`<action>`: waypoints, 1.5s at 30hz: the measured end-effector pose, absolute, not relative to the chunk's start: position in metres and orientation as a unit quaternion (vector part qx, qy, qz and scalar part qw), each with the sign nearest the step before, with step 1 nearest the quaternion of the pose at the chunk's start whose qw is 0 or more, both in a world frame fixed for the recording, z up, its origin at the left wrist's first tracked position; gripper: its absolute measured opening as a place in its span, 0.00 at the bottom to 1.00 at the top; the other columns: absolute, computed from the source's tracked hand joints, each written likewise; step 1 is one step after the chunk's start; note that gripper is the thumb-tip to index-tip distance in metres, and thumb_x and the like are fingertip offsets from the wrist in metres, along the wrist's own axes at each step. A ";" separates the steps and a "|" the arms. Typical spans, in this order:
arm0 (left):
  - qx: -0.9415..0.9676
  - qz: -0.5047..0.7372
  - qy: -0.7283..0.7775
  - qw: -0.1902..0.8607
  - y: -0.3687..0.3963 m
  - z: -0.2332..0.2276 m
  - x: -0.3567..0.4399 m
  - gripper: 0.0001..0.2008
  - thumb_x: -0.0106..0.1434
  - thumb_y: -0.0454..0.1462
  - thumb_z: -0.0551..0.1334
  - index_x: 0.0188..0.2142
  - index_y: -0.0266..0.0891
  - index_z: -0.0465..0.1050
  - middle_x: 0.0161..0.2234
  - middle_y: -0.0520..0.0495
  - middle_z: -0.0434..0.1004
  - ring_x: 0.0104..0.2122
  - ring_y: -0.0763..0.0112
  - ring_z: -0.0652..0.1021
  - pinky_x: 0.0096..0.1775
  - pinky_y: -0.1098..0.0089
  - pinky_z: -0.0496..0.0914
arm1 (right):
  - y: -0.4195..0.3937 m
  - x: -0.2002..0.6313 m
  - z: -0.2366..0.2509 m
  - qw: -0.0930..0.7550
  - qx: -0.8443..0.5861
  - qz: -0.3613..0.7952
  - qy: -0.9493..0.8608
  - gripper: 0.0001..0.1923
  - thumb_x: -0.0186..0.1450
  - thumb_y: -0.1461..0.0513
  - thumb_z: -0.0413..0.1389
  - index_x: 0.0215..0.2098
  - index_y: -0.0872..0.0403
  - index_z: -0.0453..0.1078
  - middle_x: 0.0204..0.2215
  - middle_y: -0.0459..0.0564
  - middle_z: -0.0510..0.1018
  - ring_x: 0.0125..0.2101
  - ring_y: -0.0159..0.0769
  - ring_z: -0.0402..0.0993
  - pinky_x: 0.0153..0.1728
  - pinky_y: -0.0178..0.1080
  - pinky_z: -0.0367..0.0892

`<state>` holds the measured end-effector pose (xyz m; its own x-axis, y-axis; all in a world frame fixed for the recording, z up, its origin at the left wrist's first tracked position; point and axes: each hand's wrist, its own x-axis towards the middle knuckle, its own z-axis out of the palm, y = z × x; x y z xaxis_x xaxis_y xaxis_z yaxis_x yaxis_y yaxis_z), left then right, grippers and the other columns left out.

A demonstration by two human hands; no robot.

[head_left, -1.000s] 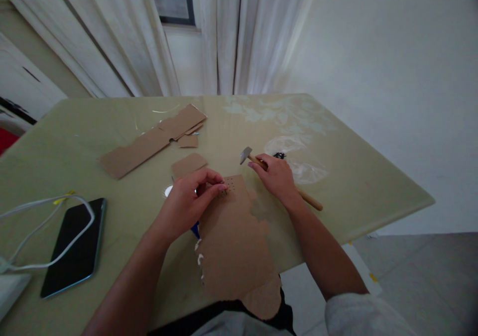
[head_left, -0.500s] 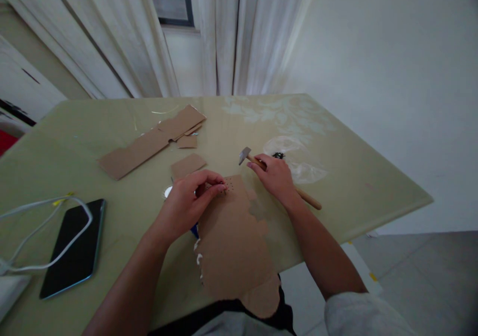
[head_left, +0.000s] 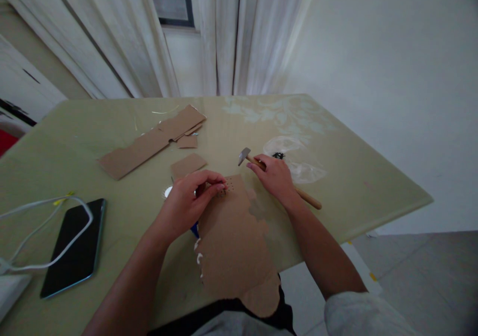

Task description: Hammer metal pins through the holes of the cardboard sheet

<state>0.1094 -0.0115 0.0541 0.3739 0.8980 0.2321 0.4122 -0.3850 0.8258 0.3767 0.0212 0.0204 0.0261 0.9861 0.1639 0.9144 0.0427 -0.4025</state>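
left hand grip pinches sth tiny on torn brown cardboard sheet; right hand, at 3 o'clock, clenched on small wooden-handled hammer. tap lightly, fingers clear.

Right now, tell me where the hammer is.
In the head view the hammer is right of centre on the table, gripped by the right hand, its head just beyond the punched cardboard sheet, beside the plastic bag.
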 end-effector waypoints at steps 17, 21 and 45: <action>0.782 0.365 0.405 0.301 -0.013 0.053 0.110 0.08 0.74 0.39 0.65 0.45 0.45 0.85 0.40 0.50 0.89 0.35 0.70 0.84 0.38 0.71 0.74 | 0.021 0.375 0.022 0.191 -0.690 0.093 -0.692 0.16 0.76 0.50 0.60 0.51 0.50 0.84 0.42 0.54 0.89 0.42 0.49 0.85 0.41 0.42 0.67; 0.779 0.366 0.405 0.309 -0.014 0.053 0.111 0.08 0.73 0.40 0.66 0.45 0.43 0.85 0.37 0.50 0.88 0.27 0.74 0.78 0.30 0.72 0.69 | 0.021 0.376 0.021 0.195 -0.686 0.091 -0.695 0.16 0.76 0.50 0.60 0.50 0.50 0.84 0.42 0.55 0.89 0.42 0.49 0.84 0.41 0.42 0.67; 0.766 0.349 0.422 0.336 -0.005 0.039 0.111 0.10 0.70 0.45 0.68 0.43 0.45 0.86 0.29 0.52 0.83 0.24 0.73 0.70 0.29 0.70 0.62 | -0.005 0.384 0.073 0.287 -0.542 0.221 -0.758 0.23 0.79 0.48 0.51 0.31 0.52 0.68 0.21 0.43 0.70 0.24 0.33 0.66 0.31 0.37 0.55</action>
<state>0.1114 -0.0052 0.0388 0.4002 0.8814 0.2509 0.4127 -0.4178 0.8094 0.3838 -0.0048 0.0733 -0.2472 0.9488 0.1965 0.6953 0.3149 -0.6461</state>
